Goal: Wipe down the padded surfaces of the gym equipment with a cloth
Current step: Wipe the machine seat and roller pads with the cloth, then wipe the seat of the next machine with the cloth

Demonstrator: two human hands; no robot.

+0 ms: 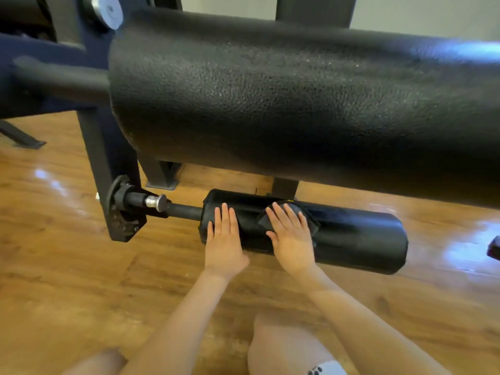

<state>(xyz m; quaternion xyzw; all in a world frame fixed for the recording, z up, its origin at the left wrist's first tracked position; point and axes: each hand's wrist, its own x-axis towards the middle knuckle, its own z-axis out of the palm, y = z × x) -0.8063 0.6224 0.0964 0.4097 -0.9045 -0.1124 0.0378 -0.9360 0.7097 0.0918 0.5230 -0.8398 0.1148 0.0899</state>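
Soft blur, glare on glossy floor point(54, 182)

Gym: padded roller machine point(297, 98), wood floor point(67, 266).

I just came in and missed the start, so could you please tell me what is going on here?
A person is kneeling on the wooden floor and wiping the lower black padded roller of a gym machine. The right hand presses a dark cloth flat onto the roller's middle, fingers straight. The left hand lies flat on the roller's left end, steadying it. A larger black textured roller pad hangs above, with no hand on it.
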